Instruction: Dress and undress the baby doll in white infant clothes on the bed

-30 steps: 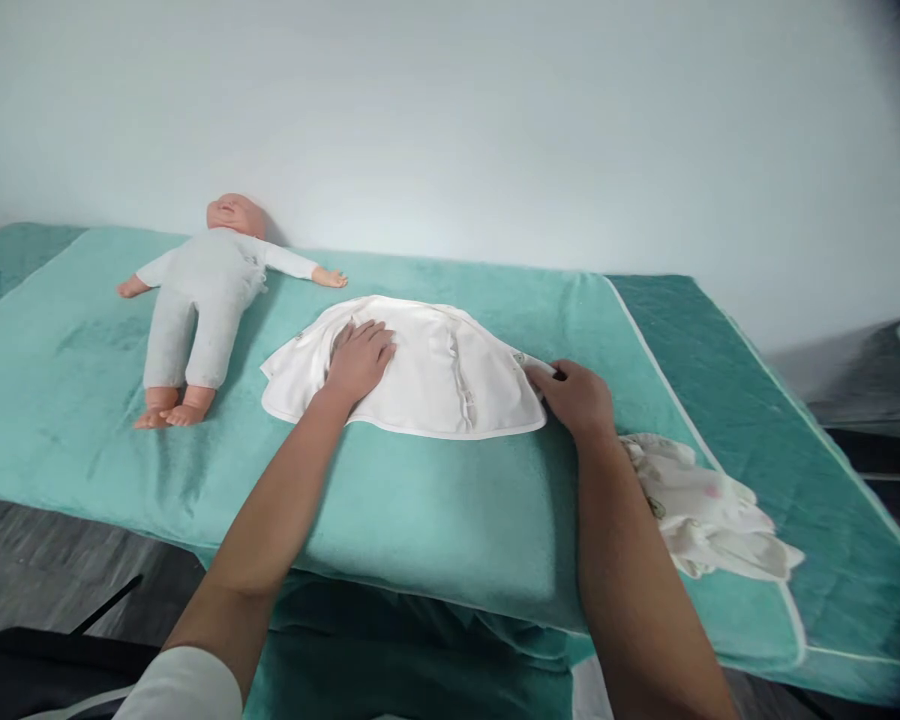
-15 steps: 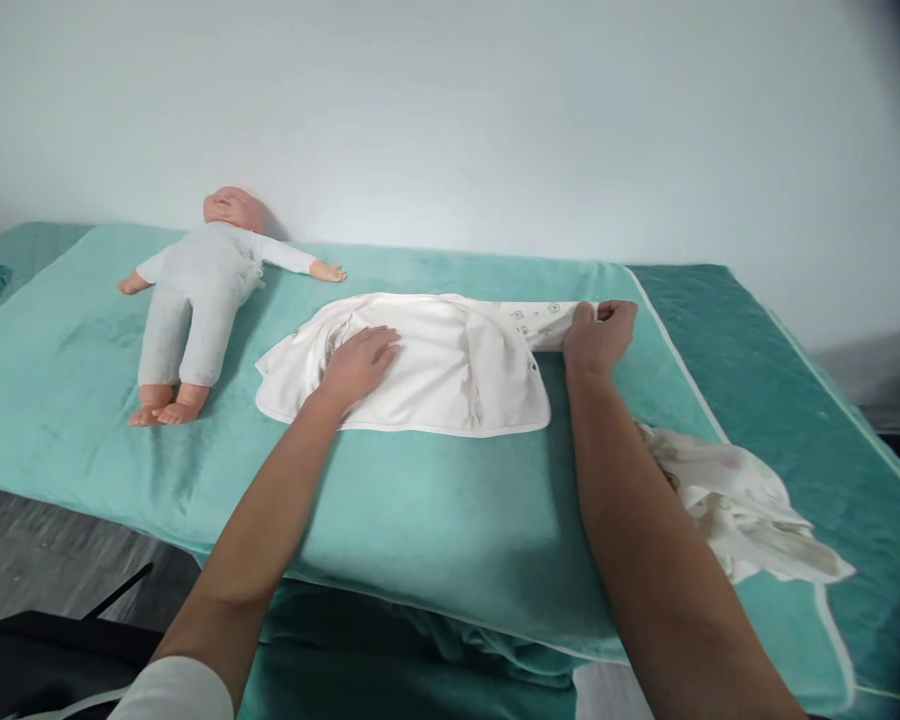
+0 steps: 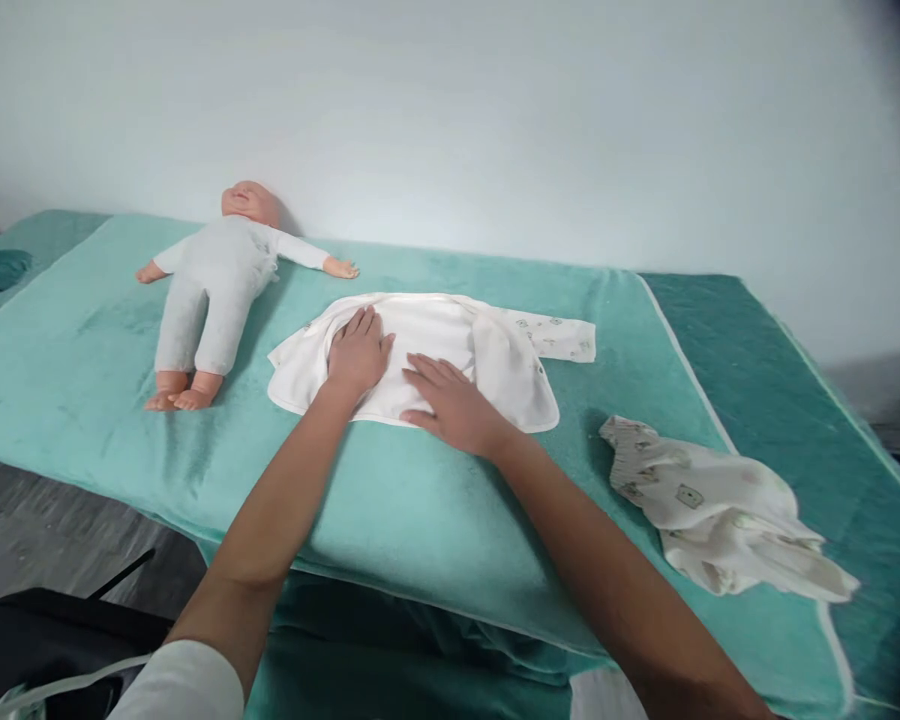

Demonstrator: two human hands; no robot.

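Observation:
A small white baby shirt [image 3: 516,385] lies spread open with its plain inside upward. Its right sleeve, printed with little figures, stretches out flat to the right. My left hand [image 3: 360,350] rests palm down on the left part of the shirt, fingers stretched. On the shirt's middle, near its lower edge, my right hand [image 3: 450,400] lies open with fingers spread. Neither hand grips anything. The left sleeve shows only in part beside the body of the shirt. A baby doll [image 3: 214,265] in a white suit lies on its back to the left, arms out.
A crumpled white printed garment [image 3: 709,500] lies at the right. Beneath everything is a green plush cover [image 3: 427,510] with a white seam; a white wall [image 3: 450,120] rises behind it. A black object [image 3: 52,640] is at the lower left, below the front edge.
My right hand has let go of the right sleeve's end and moved left onto the shirt's middle. My left hand stays on the shirt, its fingers now pointing farther away. The view has shifted slightly.

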